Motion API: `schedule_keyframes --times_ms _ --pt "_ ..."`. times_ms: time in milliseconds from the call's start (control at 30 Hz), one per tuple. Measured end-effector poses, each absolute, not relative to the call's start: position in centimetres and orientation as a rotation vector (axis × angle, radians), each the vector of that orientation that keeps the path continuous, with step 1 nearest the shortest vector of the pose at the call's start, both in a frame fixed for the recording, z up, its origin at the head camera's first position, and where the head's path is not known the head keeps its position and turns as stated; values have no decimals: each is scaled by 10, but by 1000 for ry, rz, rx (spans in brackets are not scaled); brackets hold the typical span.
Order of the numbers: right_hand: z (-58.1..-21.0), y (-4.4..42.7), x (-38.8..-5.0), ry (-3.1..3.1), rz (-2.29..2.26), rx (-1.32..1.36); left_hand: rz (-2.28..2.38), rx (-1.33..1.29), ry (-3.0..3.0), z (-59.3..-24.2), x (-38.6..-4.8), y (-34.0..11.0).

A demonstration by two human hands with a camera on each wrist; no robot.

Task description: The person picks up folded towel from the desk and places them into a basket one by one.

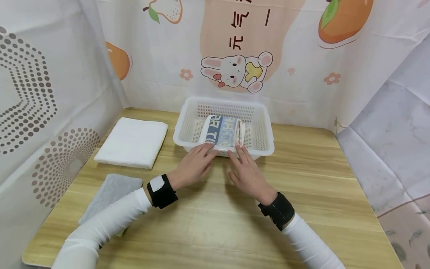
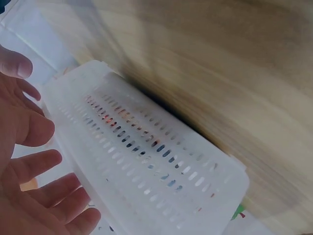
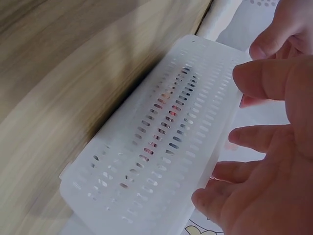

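**Wood-grain worktop (image 1: pixel 208 228), printed curtain (image 1: pixel 302 86) behind: both hands at the basket's near rim**

White slotted plastic basket (image 1: pixel 267 152) stands toward the far side of the worktop, by the curtain. Inside it: one folded blue-and-white cloth (image 1: pixel 221 130) w/ big lettering, near the middle, close to the near wall.

L hand (image 1: pixel 194 164) and R hand (image 1: pixel 248 173) come in from either side, fingertips at the near rim, in front of the cloth. Fingers are apart on both, L (image 2: pixel 54 190) and R (image 3: pixel 254 138), slightly bent, not clamped on anything AFAICT. Whether the tips press the cloth or just touch plastic, can't tell.

Off to the L: thick white folded towel (image 1: pixel 132 142), and nearer me a grey folded cloth (image 1: pixel 114 190), partly under the L sleeve (image 1: pixel 111 213).

What could go wrong, IMO: basket looks light, so pushing down on the near rim could tip it, & uneven pressure btwn hands could twist it round. A fingertip catching the cloth's layered R edge could pull the fold open. Also, L sleeve passes right over the grey cloth; if that arm drops or draws back low, it'd prob. drag or rumple it. White towel sits well apart from the hands, so low risk there.
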State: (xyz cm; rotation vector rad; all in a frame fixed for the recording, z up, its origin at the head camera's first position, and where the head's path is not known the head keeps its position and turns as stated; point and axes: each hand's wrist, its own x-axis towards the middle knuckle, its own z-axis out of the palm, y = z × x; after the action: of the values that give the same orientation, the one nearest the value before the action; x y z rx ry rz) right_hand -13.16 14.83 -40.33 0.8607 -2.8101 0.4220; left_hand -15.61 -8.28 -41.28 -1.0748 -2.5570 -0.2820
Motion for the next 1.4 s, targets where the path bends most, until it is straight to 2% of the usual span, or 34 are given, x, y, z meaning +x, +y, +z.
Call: schedule_keyframes --times_ms 500,967,1400 --pt "-404 146 -123 -2867 405 847 -296 -1069 -2598 -419 -144 -98" --pt "-407 147 -122 -2856 401 843 -408 -997 -2557 -426 -128 -141" --pt "-410 147 -122 -2844 384 853 -372 -741 -2775 -423 -104 -192"
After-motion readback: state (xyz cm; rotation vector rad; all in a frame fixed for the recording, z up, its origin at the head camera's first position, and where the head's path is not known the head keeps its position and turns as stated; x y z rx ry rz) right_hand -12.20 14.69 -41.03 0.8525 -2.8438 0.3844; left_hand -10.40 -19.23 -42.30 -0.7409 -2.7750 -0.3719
